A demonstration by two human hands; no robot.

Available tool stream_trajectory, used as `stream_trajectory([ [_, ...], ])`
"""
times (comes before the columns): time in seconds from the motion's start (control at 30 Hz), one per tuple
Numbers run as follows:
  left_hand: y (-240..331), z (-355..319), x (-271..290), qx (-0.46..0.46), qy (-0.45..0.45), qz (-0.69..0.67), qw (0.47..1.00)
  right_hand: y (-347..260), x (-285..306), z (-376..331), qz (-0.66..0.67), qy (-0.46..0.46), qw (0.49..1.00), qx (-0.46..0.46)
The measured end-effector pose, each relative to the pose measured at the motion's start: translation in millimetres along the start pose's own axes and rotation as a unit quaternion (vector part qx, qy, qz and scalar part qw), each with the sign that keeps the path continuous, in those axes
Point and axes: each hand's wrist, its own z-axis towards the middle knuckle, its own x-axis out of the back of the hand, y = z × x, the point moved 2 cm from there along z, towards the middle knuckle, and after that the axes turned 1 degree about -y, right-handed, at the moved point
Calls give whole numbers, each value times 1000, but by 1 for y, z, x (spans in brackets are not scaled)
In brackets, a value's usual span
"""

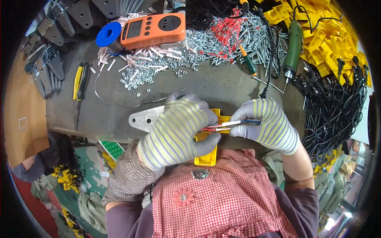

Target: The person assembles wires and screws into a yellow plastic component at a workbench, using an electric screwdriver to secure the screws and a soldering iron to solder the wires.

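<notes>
Your left hand (178,131) grips a yellow box (208,156) at the table (222,85) edge, picture centre. Your right hand (268,125), at 3 o'clock of it, pinches coloured wires (230,125) running from the box. An orange meter (152,28) lies at 12 o'clock.

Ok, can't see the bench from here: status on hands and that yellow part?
Left hand gripping yellow housing. Right hand pinching wire bundle. Metal plate under left hand; nothing blocking.
</notes>
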Motion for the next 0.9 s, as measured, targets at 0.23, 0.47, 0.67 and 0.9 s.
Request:
stream_trajectory([
  [0.23,-12,47,42,-138,-230,-99,958,-5,10,13,-99,-98,990,24],
  [0.47,-8,48,31,5,-377,-137,916,-2,13,15,-58,-104,993,24],
  [0.67,21,20,6,-89,-37,185,978,2,35,-4,-115,37,973,198],
  [0.9,26,8,-9,-15,61,155,986,52,35,31,-524,278,798,105],
])
